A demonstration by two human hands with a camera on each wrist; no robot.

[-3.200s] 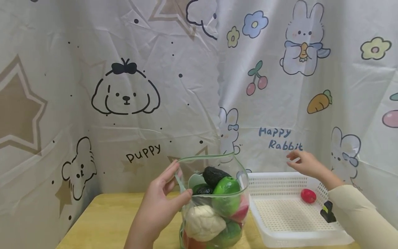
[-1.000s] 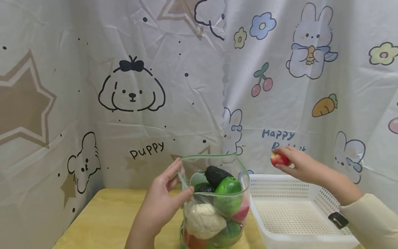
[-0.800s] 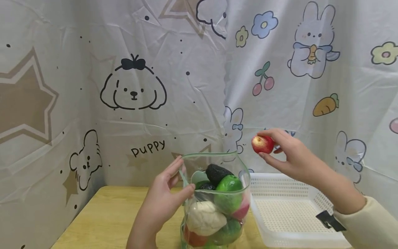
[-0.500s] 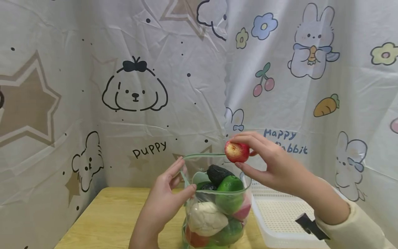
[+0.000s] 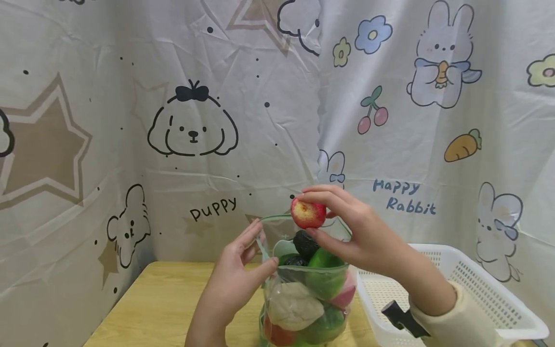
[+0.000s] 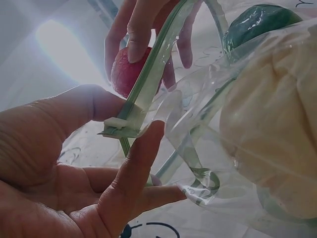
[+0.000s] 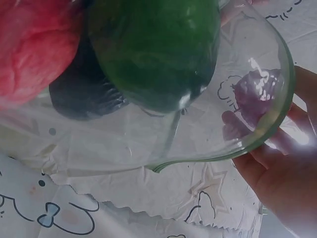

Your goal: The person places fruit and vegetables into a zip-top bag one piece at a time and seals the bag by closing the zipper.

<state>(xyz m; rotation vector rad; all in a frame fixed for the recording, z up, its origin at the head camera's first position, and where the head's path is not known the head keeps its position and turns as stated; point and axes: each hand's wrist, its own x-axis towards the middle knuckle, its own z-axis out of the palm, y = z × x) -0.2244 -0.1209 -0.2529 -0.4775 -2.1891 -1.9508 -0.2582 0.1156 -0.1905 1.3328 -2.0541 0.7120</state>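
My right hand (image 5: 364, 226) pinches a small red apple (image 5: 309, 213) with a yellowish end between thumb and fingers. It hangs over the open mouth of a clear zip bag (image 5: 277, 277) with a green rim. My left hand (image 5: 236, 279) holds the bag's left rim, thumb in front and fingers at the far side; the left wrist view shows the thumb by the zip's slider (image 6: 119, 128). Inside the bag are a white cauliflower (image 5: 295, 306), a green pepper-like piece (image 5: 327, 277), a dark avocado-like piece (image 5: 305, 243) and a pink piece (image 5: 347, 291). Lower contents are partly hidden.
A white perforated basket (image 5: 490, 289) stands right of the bag, partly behind my right forearm and cream sleeve (image 5: 459, 318). A black strap (image 5: 405, 319) sticks out from that sleeve. The yellow wooden table (image 5: 173, 299) meets a printed curtain (image 5: 195, 183) behind.
The right hand has taken the red apple out of the basket and carried it left to above the bag's mouth. My left hand stays on the rim; the view has shifted slightly.
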